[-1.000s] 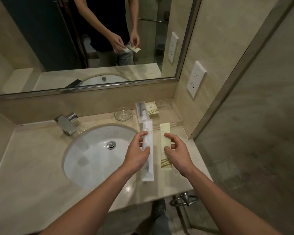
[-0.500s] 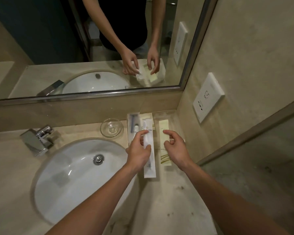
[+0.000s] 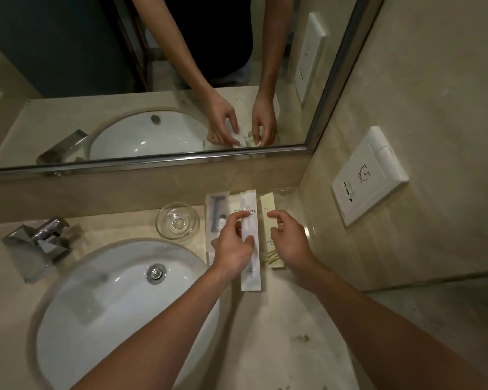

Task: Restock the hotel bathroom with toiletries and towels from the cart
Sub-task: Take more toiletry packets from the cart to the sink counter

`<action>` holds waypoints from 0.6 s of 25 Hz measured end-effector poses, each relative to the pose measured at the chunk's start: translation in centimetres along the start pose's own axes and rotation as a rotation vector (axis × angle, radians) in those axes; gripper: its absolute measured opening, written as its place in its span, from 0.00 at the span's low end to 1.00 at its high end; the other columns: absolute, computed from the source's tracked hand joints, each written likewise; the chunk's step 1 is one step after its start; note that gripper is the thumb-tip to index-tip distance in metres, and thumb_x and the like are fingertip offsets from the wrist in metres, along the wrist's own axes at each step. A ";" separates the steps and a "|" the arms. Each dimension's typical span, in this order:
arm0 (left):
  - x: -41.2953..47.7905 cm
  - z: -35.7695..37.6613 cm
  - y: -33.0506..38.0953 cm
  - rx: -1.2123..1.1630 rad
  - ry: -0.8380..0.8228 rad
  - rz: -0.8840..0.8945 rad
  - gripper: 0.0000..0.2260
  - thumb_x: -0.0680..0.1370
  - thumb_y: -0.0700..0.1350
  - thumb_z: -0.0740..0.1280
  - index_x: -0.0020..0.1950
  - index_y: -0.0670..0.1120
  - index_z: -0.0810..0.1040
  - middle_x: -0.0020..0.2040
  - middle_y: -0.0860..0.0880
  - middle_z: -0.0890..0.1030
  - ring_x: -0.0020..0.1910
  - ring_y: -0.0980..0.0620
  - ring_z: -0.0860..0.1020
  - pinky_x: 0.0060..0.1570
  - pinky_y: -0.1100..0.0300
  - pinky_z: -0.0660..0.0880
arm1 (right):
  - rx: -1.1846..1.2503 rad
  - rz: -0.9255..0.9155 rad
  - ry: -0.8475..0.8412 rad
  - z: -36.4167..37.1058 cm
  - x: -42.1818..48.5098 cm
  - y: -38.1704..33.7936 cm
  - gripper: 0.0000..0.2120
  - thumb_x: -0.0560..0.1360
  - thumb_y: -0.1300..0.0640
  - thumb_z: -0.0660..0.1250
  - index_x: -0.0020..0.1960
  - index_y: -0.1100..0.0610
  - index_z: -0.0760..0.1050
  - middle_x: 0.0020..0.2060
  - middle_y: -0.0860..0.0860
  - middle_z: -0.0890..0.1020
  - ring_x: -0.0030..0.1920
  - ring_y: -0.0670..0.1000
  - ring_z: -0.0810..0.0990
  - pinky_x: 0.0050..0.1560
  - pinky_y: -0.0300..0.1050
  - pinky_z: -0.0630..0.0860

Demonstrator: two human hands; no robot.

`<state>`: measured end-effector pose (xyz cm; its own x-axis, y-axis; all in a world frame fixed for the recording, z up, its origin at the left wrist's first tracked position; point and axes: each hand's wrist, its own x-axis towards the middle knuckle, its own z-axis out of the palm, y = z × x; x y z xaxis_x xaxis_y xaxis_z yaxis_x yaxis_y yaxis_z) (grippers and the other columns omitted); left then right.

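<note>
My left hand [image 3: 231, 250] is curled round the long white sachet [image 3: 250, 277]. The forefinger lies across its upper half and the thumb is pressed on its right edge, so it is pinched between them (a slim handle shows through the wrapper). The sachet runs lengthwise away from me, its near end sticking out below my palm over the marble countertop [image 3: 279, 339].

My right hand [image 3: 290, 240] pinches the pale yellow packet [image 3: 267, 202] between forefinger and thumb at its right edge, the other fingers bent behind. That packet lies just right of the sachet and parallel to it, its far end inside the clear tray [image 3: 290, 191] in the corner beyond my fingertips.

Just left of my left forefinger lies a razor packet [image 3: 215, 209], a blue razor showing through it. Further left stands a small glass dish [image 3: 177, 220]. The white sink basin [image 3: 110, 305] is under my left forearm, with the chrome tap [image 3: 37, 243] well off to the left.

Above my fingers the mirror [image 3: 68, 66] shows both hands on the packets. A white socket plate [image 3: 369, 175] is on the wall to the right.
</note>
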<state>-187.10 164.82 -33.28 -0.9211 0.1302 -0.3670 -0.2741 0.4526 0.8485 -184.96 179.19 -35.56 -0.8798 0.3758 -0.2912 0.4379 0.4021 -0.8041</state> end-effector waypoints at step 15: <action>2.5 -0.4 0.2 0.031 0.032 0.011 0.23 0.76 0.38 0.69 0.60 0.65 0.72 0.46 0.58 0.80 0.52 0.55 0.79 0.69 0.48 0.67 | -0.456 -0.311 -0.038 0.1 1.8 1.6 0.22 0.78 0.59 0.68 0.71 0.58 0.72 0.72 0.52 0.71 0.74 0.52 0.62 0.73 0.47 0.63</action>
<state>-189.59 164.87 -33.90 -0.9326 0.1076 -0.3446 -0.2553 0.4784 0.8402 -185.89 180.49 -37.44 -0.9828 0.1545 -0.1013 0.1847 0.8133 -0.5518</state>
